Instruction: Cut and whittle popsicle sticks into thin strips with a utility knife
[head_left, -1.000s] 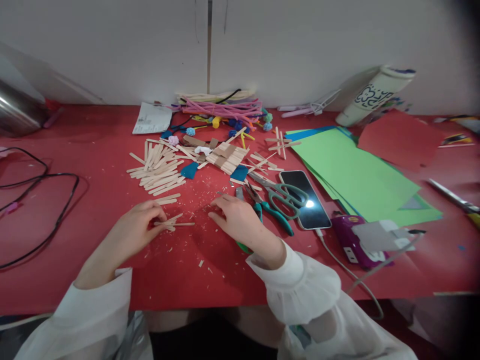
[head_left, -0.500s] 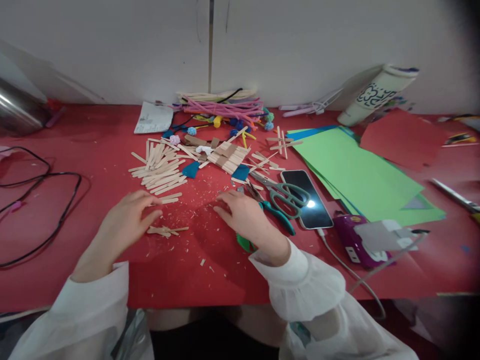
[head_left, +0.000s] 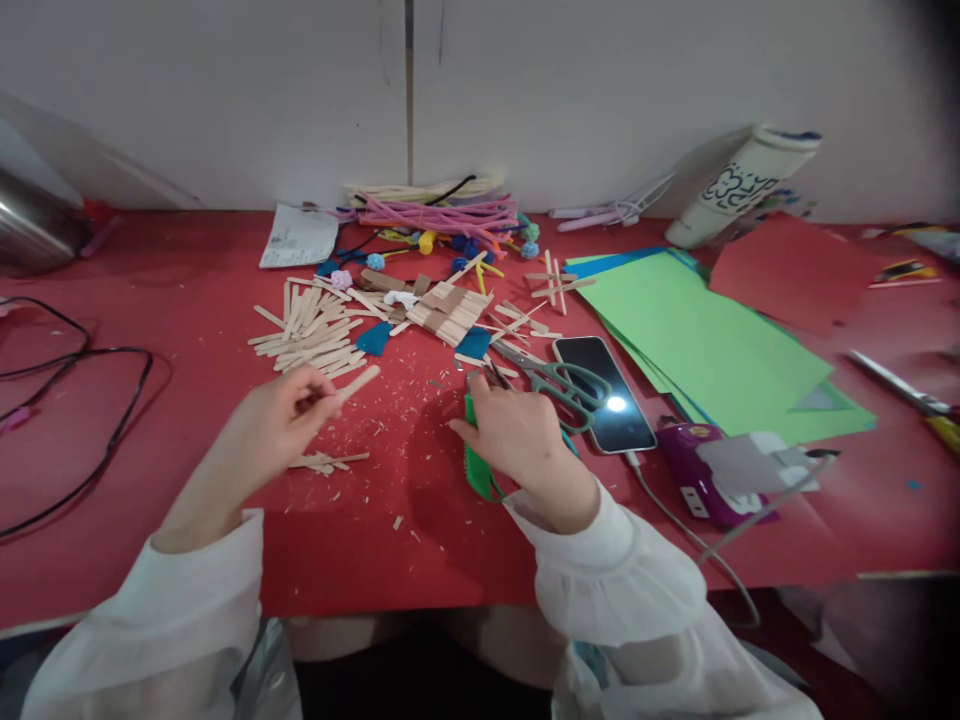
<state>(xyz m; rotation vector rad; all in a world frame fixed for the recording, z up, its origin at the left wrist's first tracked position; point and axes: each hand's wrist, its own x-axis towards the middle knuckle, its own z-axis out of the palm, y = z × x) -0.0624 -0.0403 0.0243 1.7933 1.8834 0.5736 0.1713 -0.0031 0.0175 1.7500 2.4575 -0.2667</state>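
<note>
My left hand (head_left: 279, 420) pinches one wooden craft stick (head_left: 358, 383) and holds it just above the red table (head_left: 187, 300). A few cut stick pieces (head_left: 328, 461) lie under that hand. My right hand (head_left: 517, 435) is wrapped round the green handles of a pair of pliers (head_left: 475, 462), whose jaws point away from me. A loose heap of craft sticks (head_left: 315, 335) lies beyond my left hand. A glued panel of sticks (head_left: 450, 312) rests further back, near the middle.
Grey-handled scissors (head_left: 562, 380) and a lit phone (head_left: 604, 393) lie right of my right hand. Green paper sheets (head_left: 712, 340), a purple device (head_left: 694, 455) with a cable, pink pipe cleaners (head_left: 442, 215), a tilted white cup (head_left: 739, 185) and black cables (head_left: 75, 400) are around.
My left hand left the cut pieces on the table and picked up a single stick. My right hand moved from lying flat to gripping the green-handled pliers.
</note>
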